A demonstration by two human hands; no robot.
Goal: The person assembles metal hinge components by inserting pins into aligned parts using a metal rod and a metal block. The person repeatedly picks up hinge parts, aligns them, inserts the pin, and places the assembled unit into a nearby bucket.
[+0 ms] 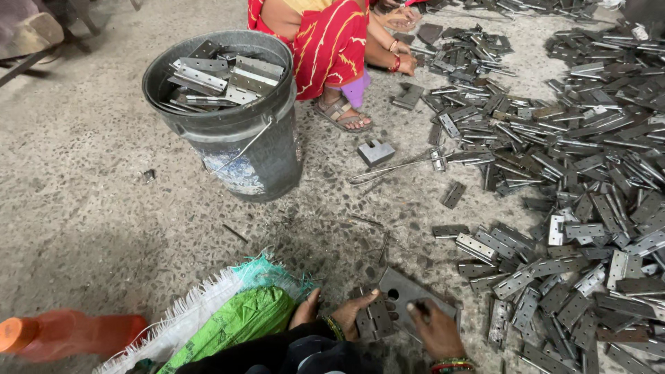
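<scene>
Two hands work at the bottom edge of the view, low over a rough concrete floor (pixel 90 208). The left hand (pixel 350 312) grips a dark metal hinge (pixel 375 320), fingers curled round its left side. The right hand (pixel 435 331) pinches a thin pin (pixel 422 308) between fingertips, just right of the hinge. Both hands rest over a flat grey plate (pixel 405 289) with a round hole, lying on the floor. Bangles circle both wrists.

Just left of the left hand lies a green and white woven sack (pixel 232 318). Further left, at the bottom corner, an orange bottle (pixel 69 334) lies on its side.

Right of the hands, a wide heap of hinges (pixel 589 187) spreads across the floor up to the top right corner, some pale, most dark. A few thin wires (pixel 395 168) lie near the heap's left edge, beside a small metal block (pixel 375 152).

Well above the hands stands a grey bucket (pixel 239 149) with a wire handle, filled with pale hinges. Beside it, at the top, another person squats in a red garment (pixel 325 41) and sandals, one hand (pixel 406 64) reaching down to the heap.
</scene>
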